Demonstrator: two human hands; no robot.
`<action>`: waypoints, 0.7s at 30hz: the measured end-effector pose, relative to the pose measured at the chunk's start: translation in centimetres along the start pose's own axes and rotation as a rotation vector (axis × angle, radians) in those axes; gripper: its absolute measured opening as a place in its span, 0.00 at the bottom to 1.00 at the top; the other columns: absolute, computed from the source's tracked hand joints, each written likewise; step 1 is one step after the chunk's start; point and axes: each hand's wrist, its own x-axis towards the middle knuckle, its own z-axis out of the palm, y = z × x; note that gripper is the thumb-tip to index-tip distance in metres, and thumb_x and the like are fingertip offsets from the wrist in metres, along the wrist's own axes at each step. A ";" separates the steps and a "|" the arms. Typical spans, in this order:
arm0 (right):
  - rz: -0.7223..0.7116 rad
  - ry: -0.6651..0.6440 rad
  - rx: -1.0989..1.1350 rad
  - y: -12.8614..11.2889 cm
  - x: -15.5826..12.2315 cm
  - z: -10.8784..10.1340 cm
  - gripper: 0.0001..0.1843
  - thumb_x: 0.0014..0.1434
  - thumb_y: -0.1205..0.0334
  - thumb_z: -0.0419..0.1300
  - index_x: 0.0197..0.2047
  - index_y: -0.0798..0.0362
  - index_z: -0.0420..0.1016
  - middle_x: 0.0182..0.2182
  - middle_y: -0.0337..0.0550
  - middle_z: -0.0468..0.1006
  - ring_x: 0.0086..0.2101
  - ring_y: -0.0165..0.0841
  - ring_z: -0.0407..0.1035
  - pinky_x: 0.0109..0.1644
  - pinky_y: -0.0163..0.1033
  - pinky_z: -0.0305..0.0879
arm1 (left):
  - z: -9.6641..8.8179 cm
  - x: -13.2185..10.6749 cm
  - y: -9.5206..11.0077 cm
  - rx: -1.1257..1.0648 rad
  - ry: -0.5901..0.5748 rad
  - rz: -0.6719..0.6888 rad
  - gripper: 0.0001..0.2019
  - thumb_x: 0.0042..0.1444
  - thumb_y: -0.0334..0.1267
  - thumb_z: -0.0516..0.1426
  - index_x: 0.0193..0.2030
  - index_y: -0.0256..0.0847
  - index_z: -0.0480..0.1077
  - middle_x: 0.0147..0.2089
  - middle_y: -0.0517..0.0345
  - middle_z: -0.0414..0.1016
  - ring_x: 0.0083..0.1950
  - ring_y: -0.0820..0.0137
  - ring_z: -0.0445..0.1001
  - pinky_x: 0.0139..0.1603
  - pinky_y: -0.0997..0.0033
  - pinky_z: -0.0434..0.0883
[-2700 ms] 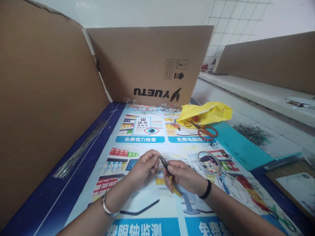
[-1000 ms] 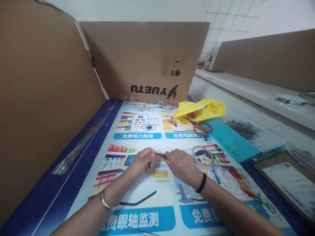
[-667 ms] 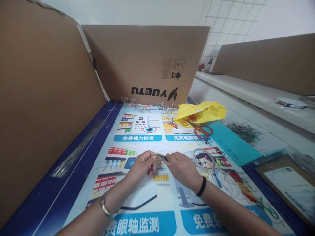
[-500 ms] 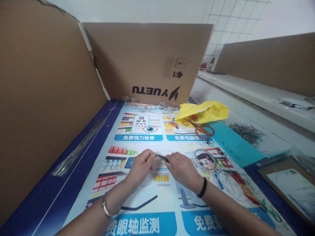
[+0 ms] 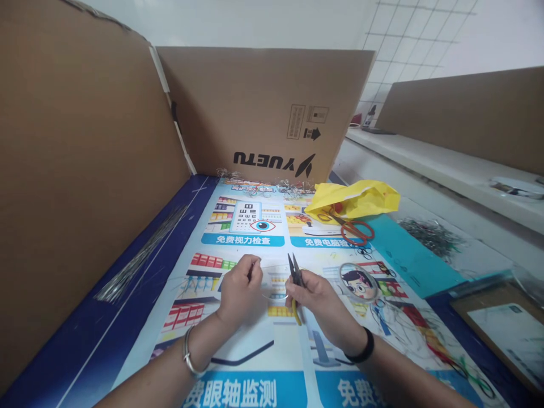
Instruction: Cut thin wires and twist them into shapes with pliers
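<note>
My right hand (image 5: 321, 300) is wrapped around needle-nose pliers (image 5: 294, 273), dark at the jaws and yellow at the handle. The jaws point up and away from me, slightly parted, with nothing visible between them. My left hand (image 5: 240, 288) is closed in a pinch, level with the pliers. A thin pale wire (image 5: 274, 296) curves across the gap between both hands. Its end at my left fingers is too fine to make out clearly. Both hands hover just above the printed poster (image 5: 266, 340).
A bundle of thin wires (image 5: 142, 255) lies on the left. Orange-handled scissors (image 5: 357, 232) rest by a yellow bag (image 5: 374, 195). Right of my hands are a round clear dish (image 5: 358, 282) and coloured threads (image 5: 429, 334). Cardboard panels (image 5: 255, 102) stand behind and left.
The pliers have come away from my left fingers and turned from pointing left to pointing up. My hands are slightly farther apart, with the wire now bowed below between them.
</note>
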 end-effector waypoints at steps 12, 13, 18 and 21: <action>-0.044 0.146 -0.138 0.6 0.5 -0.2 0.11 0.55 0.55 0.57 0.32 0.55 0.69 0.21 0.38 0.71 0.24 0.29 0.65 0.29 0.35 0.61 | -0.2 -0.2 1.0 -0.167 -0.193 -0.024 0.05 0.57 0.40 0.51 0.34 0.43 0.65 0.23 0.64 0.69 0.26 0.72 0.67 0.33 0.74 0.62; -0.044 0.144 -0.163 0.6 0.5 -0.2 0.11 0.55 0.55 0.57 0.32 0.55 0.69 0.21 0.38 0.71 0.24 0.29 0.65 0.28 0.35 0.61 | -0.1 -0.2 1.1 -0.208 -0.233 -0.029 0.06 0.57 0.40 0.51 0.33 0.42 0.65 0.24 0.64 0.68 0.26 0.73 0.66 0.32 0.74 0.63; -0.065 0.113 -0.199 0.5 0.7 -0.6 0.10 0.54 0.56 0.57 0.34 0.55 0.70 0.21 0.36 0.71 0.23 0.28 0.66 0.26 0.33 0.61 | 0.1 0.1 1.2 -0.450 -0.378 -0.137 0.07 0.55 0.41 0.52 0.32 0.40 0.64 0.28 0.62 0.65 0.26 0.75 0.63 0.26 0.76 0.65; -0.050 0.063 -0.181 0.5 0.7 -0.7 0.09 0.53 0.57 0.57 0.33 0.55 0.70 0.20 0.35 0.70 0.19 0.24 0.61 0.21 0.30 0.57 | 0.1 0.1 1.3 -0.468 -0.394 -0.164 0.07 0.54 0.40 0.54 0.30 0.39 0.65 0.25 0.64 0.62 0.26 0.75 0.62 0.24 0.78 0.64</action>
